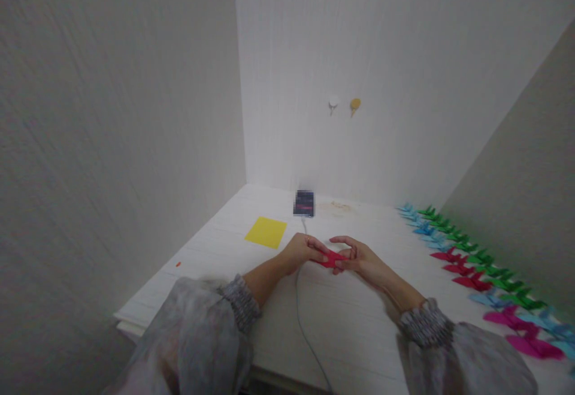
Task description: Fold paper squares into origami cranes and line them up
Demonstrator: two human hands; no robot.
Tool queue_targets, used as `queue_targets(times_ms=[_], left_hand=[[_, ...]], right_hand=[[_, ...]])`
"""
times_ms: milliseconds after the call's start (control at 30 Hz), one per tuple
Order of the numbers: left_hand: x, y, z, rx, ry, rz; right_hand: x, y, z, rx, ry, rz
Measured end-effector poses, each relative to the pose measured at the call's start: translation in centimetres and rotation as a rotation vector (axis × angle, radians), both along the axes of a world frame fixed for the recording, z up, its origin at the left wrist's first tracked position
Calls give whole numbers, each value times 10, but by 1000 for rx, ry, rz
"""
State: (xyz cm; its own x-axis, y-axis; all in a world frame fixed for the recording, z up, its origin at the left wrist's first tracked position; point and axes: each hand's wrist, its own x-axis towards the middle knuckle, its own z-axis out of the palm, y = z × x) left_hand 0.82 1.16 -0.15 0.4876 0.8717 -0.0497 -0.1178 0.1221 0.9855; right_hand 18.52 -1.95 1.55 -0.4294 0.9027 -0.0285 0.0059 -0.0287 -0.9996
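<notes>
Many folded paper figures (476, 263), blue, green, red and magenta, line the white surface (359, 323) in a row from 2 o'clock to 4 o'clock of the hands. A yellow paper square (265, 232) lies at 11 o'clock. A phone (304, 203) stands at 12 o'clock, and its cable (299, 305) passes beneath the left wrist toward 6 o'clock. A tiny red scrap (178, 264) sits well apart at 9 o'clock.

Both forearms, in grey sleeves (202, 329), come in from 6 o'clock and meet mid-surface. The left hand (302, 250) pinches one end of a red folded paper (331, 258). The right hand (357, 257) pinches the other end, with its index finger stretched over the top. Whether the paper touches the surface, I cannot tell.
</notes>
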Motion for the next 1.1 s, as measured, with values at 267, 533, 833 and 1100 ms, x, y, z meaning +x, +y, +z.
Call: queue_targets(times_ms=[267, 533, 833, 1100], left_hand=[[2, 0, -4, 6, -21, -49], [0, 1, -2, 27, -48, -17], [2, 4, -6, 100, -60, 69], [0, 1, 4, -124, -158, 56]], right_hand=[[-9, 1, -8, -20, 28, -39], [-6, 3, -11, -15, 61, -43], [-14, 6, -22, 250, -160, -239], [-5, -3, -10, 854, -442, -337]])
